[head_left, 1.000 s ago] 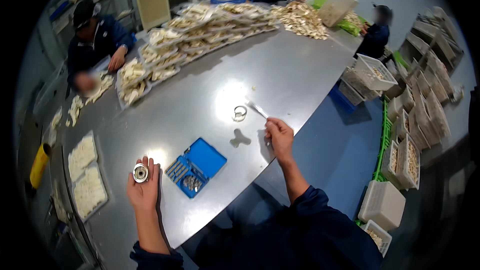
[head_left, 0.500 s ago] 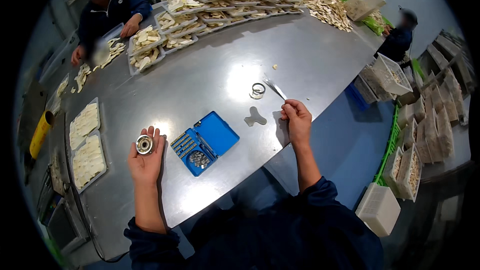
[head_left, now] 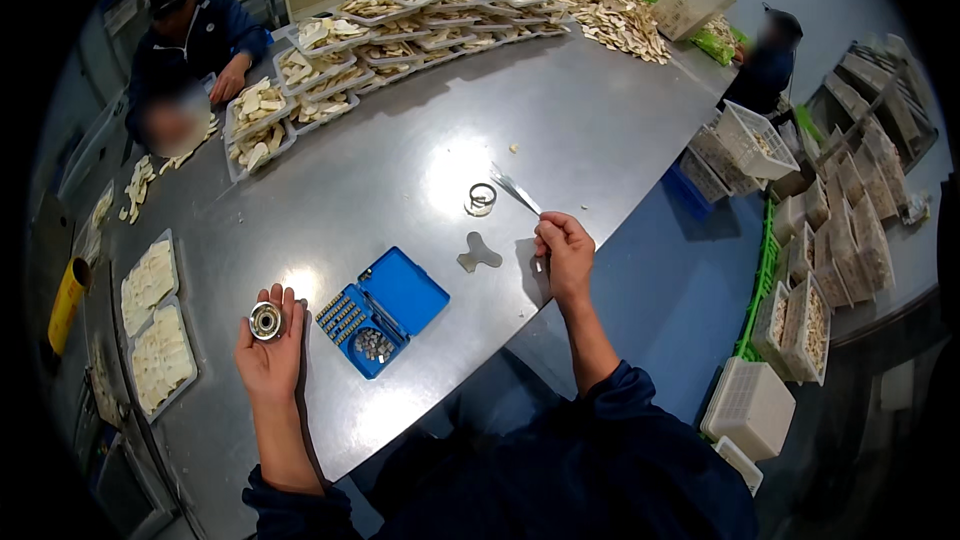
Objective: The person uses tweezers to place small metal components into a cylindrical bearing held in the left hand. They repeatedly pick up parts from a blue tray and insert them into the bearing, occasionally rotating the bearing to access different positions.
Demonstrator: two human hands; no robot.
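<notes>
Head view: left hand (head_left: 268,345) lies palm up on the steel bench (head_left: 400,150), fingers apart, a round metal bearing (head_left: 266,321) resting in the palm. Right hand (head_left: 565,250) is closed on tweezers (head_left: 517,190), tips pointing toward a metal ring (head_left: 481,197). Open blue case (head_left: 384,310) sits between the hands, a flat grey piece (head_left: 479,254) just beyond it. Trays (head_left: 330,50) of pale slices line the far edge.

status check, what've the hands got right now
Left hand open, palm up, round metal bearing resting in it. Right hand closed on tweezers, tips near the small ring. Open blue case between the hands.
</notes>
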